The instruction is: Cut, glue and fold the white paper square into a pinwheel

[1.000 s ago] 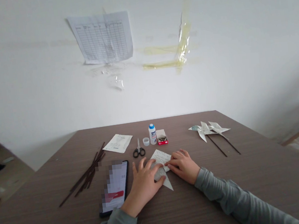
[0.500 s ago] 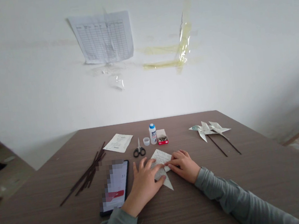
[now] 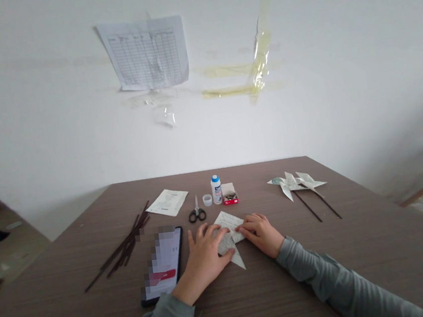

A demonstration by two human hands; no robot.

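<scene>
A folded piece of printed paper [image 3: 226,221] lies on the table in front of me, a pointed flap of it reaching toward me. My left hand [image 3: 206,260] rests on its left side with fingers spread, holding nothing. On the paper's right edge, the thumb and fingers of my right hand [image 3: 262,235] are drawn together on it. Both hands cover parts of the sheet. Just beyond it are scissors [image 3: 197,214] with black handles, a small clear cap [image 3: 207,200], a white glue bottle [image 3: 216,190] with a blue lid, and a red box [image 3: 230,200] of small metal pieces.
A phone [image 3: 164,264] lies left of my left hand. Farther left are several thin dark sticks [image 3: 125,243] and some flat paper [image 3: 168,202]. Two paper pinwheels [image 3: 292,185] on sticks lie at the right. Behind the brown table [image 3: 358,264] rises a white wall.
My right hand's fingertips have slid slightly to the right along the paper, uncovering more of its middle. The left hand has stayed in place.
</scene>
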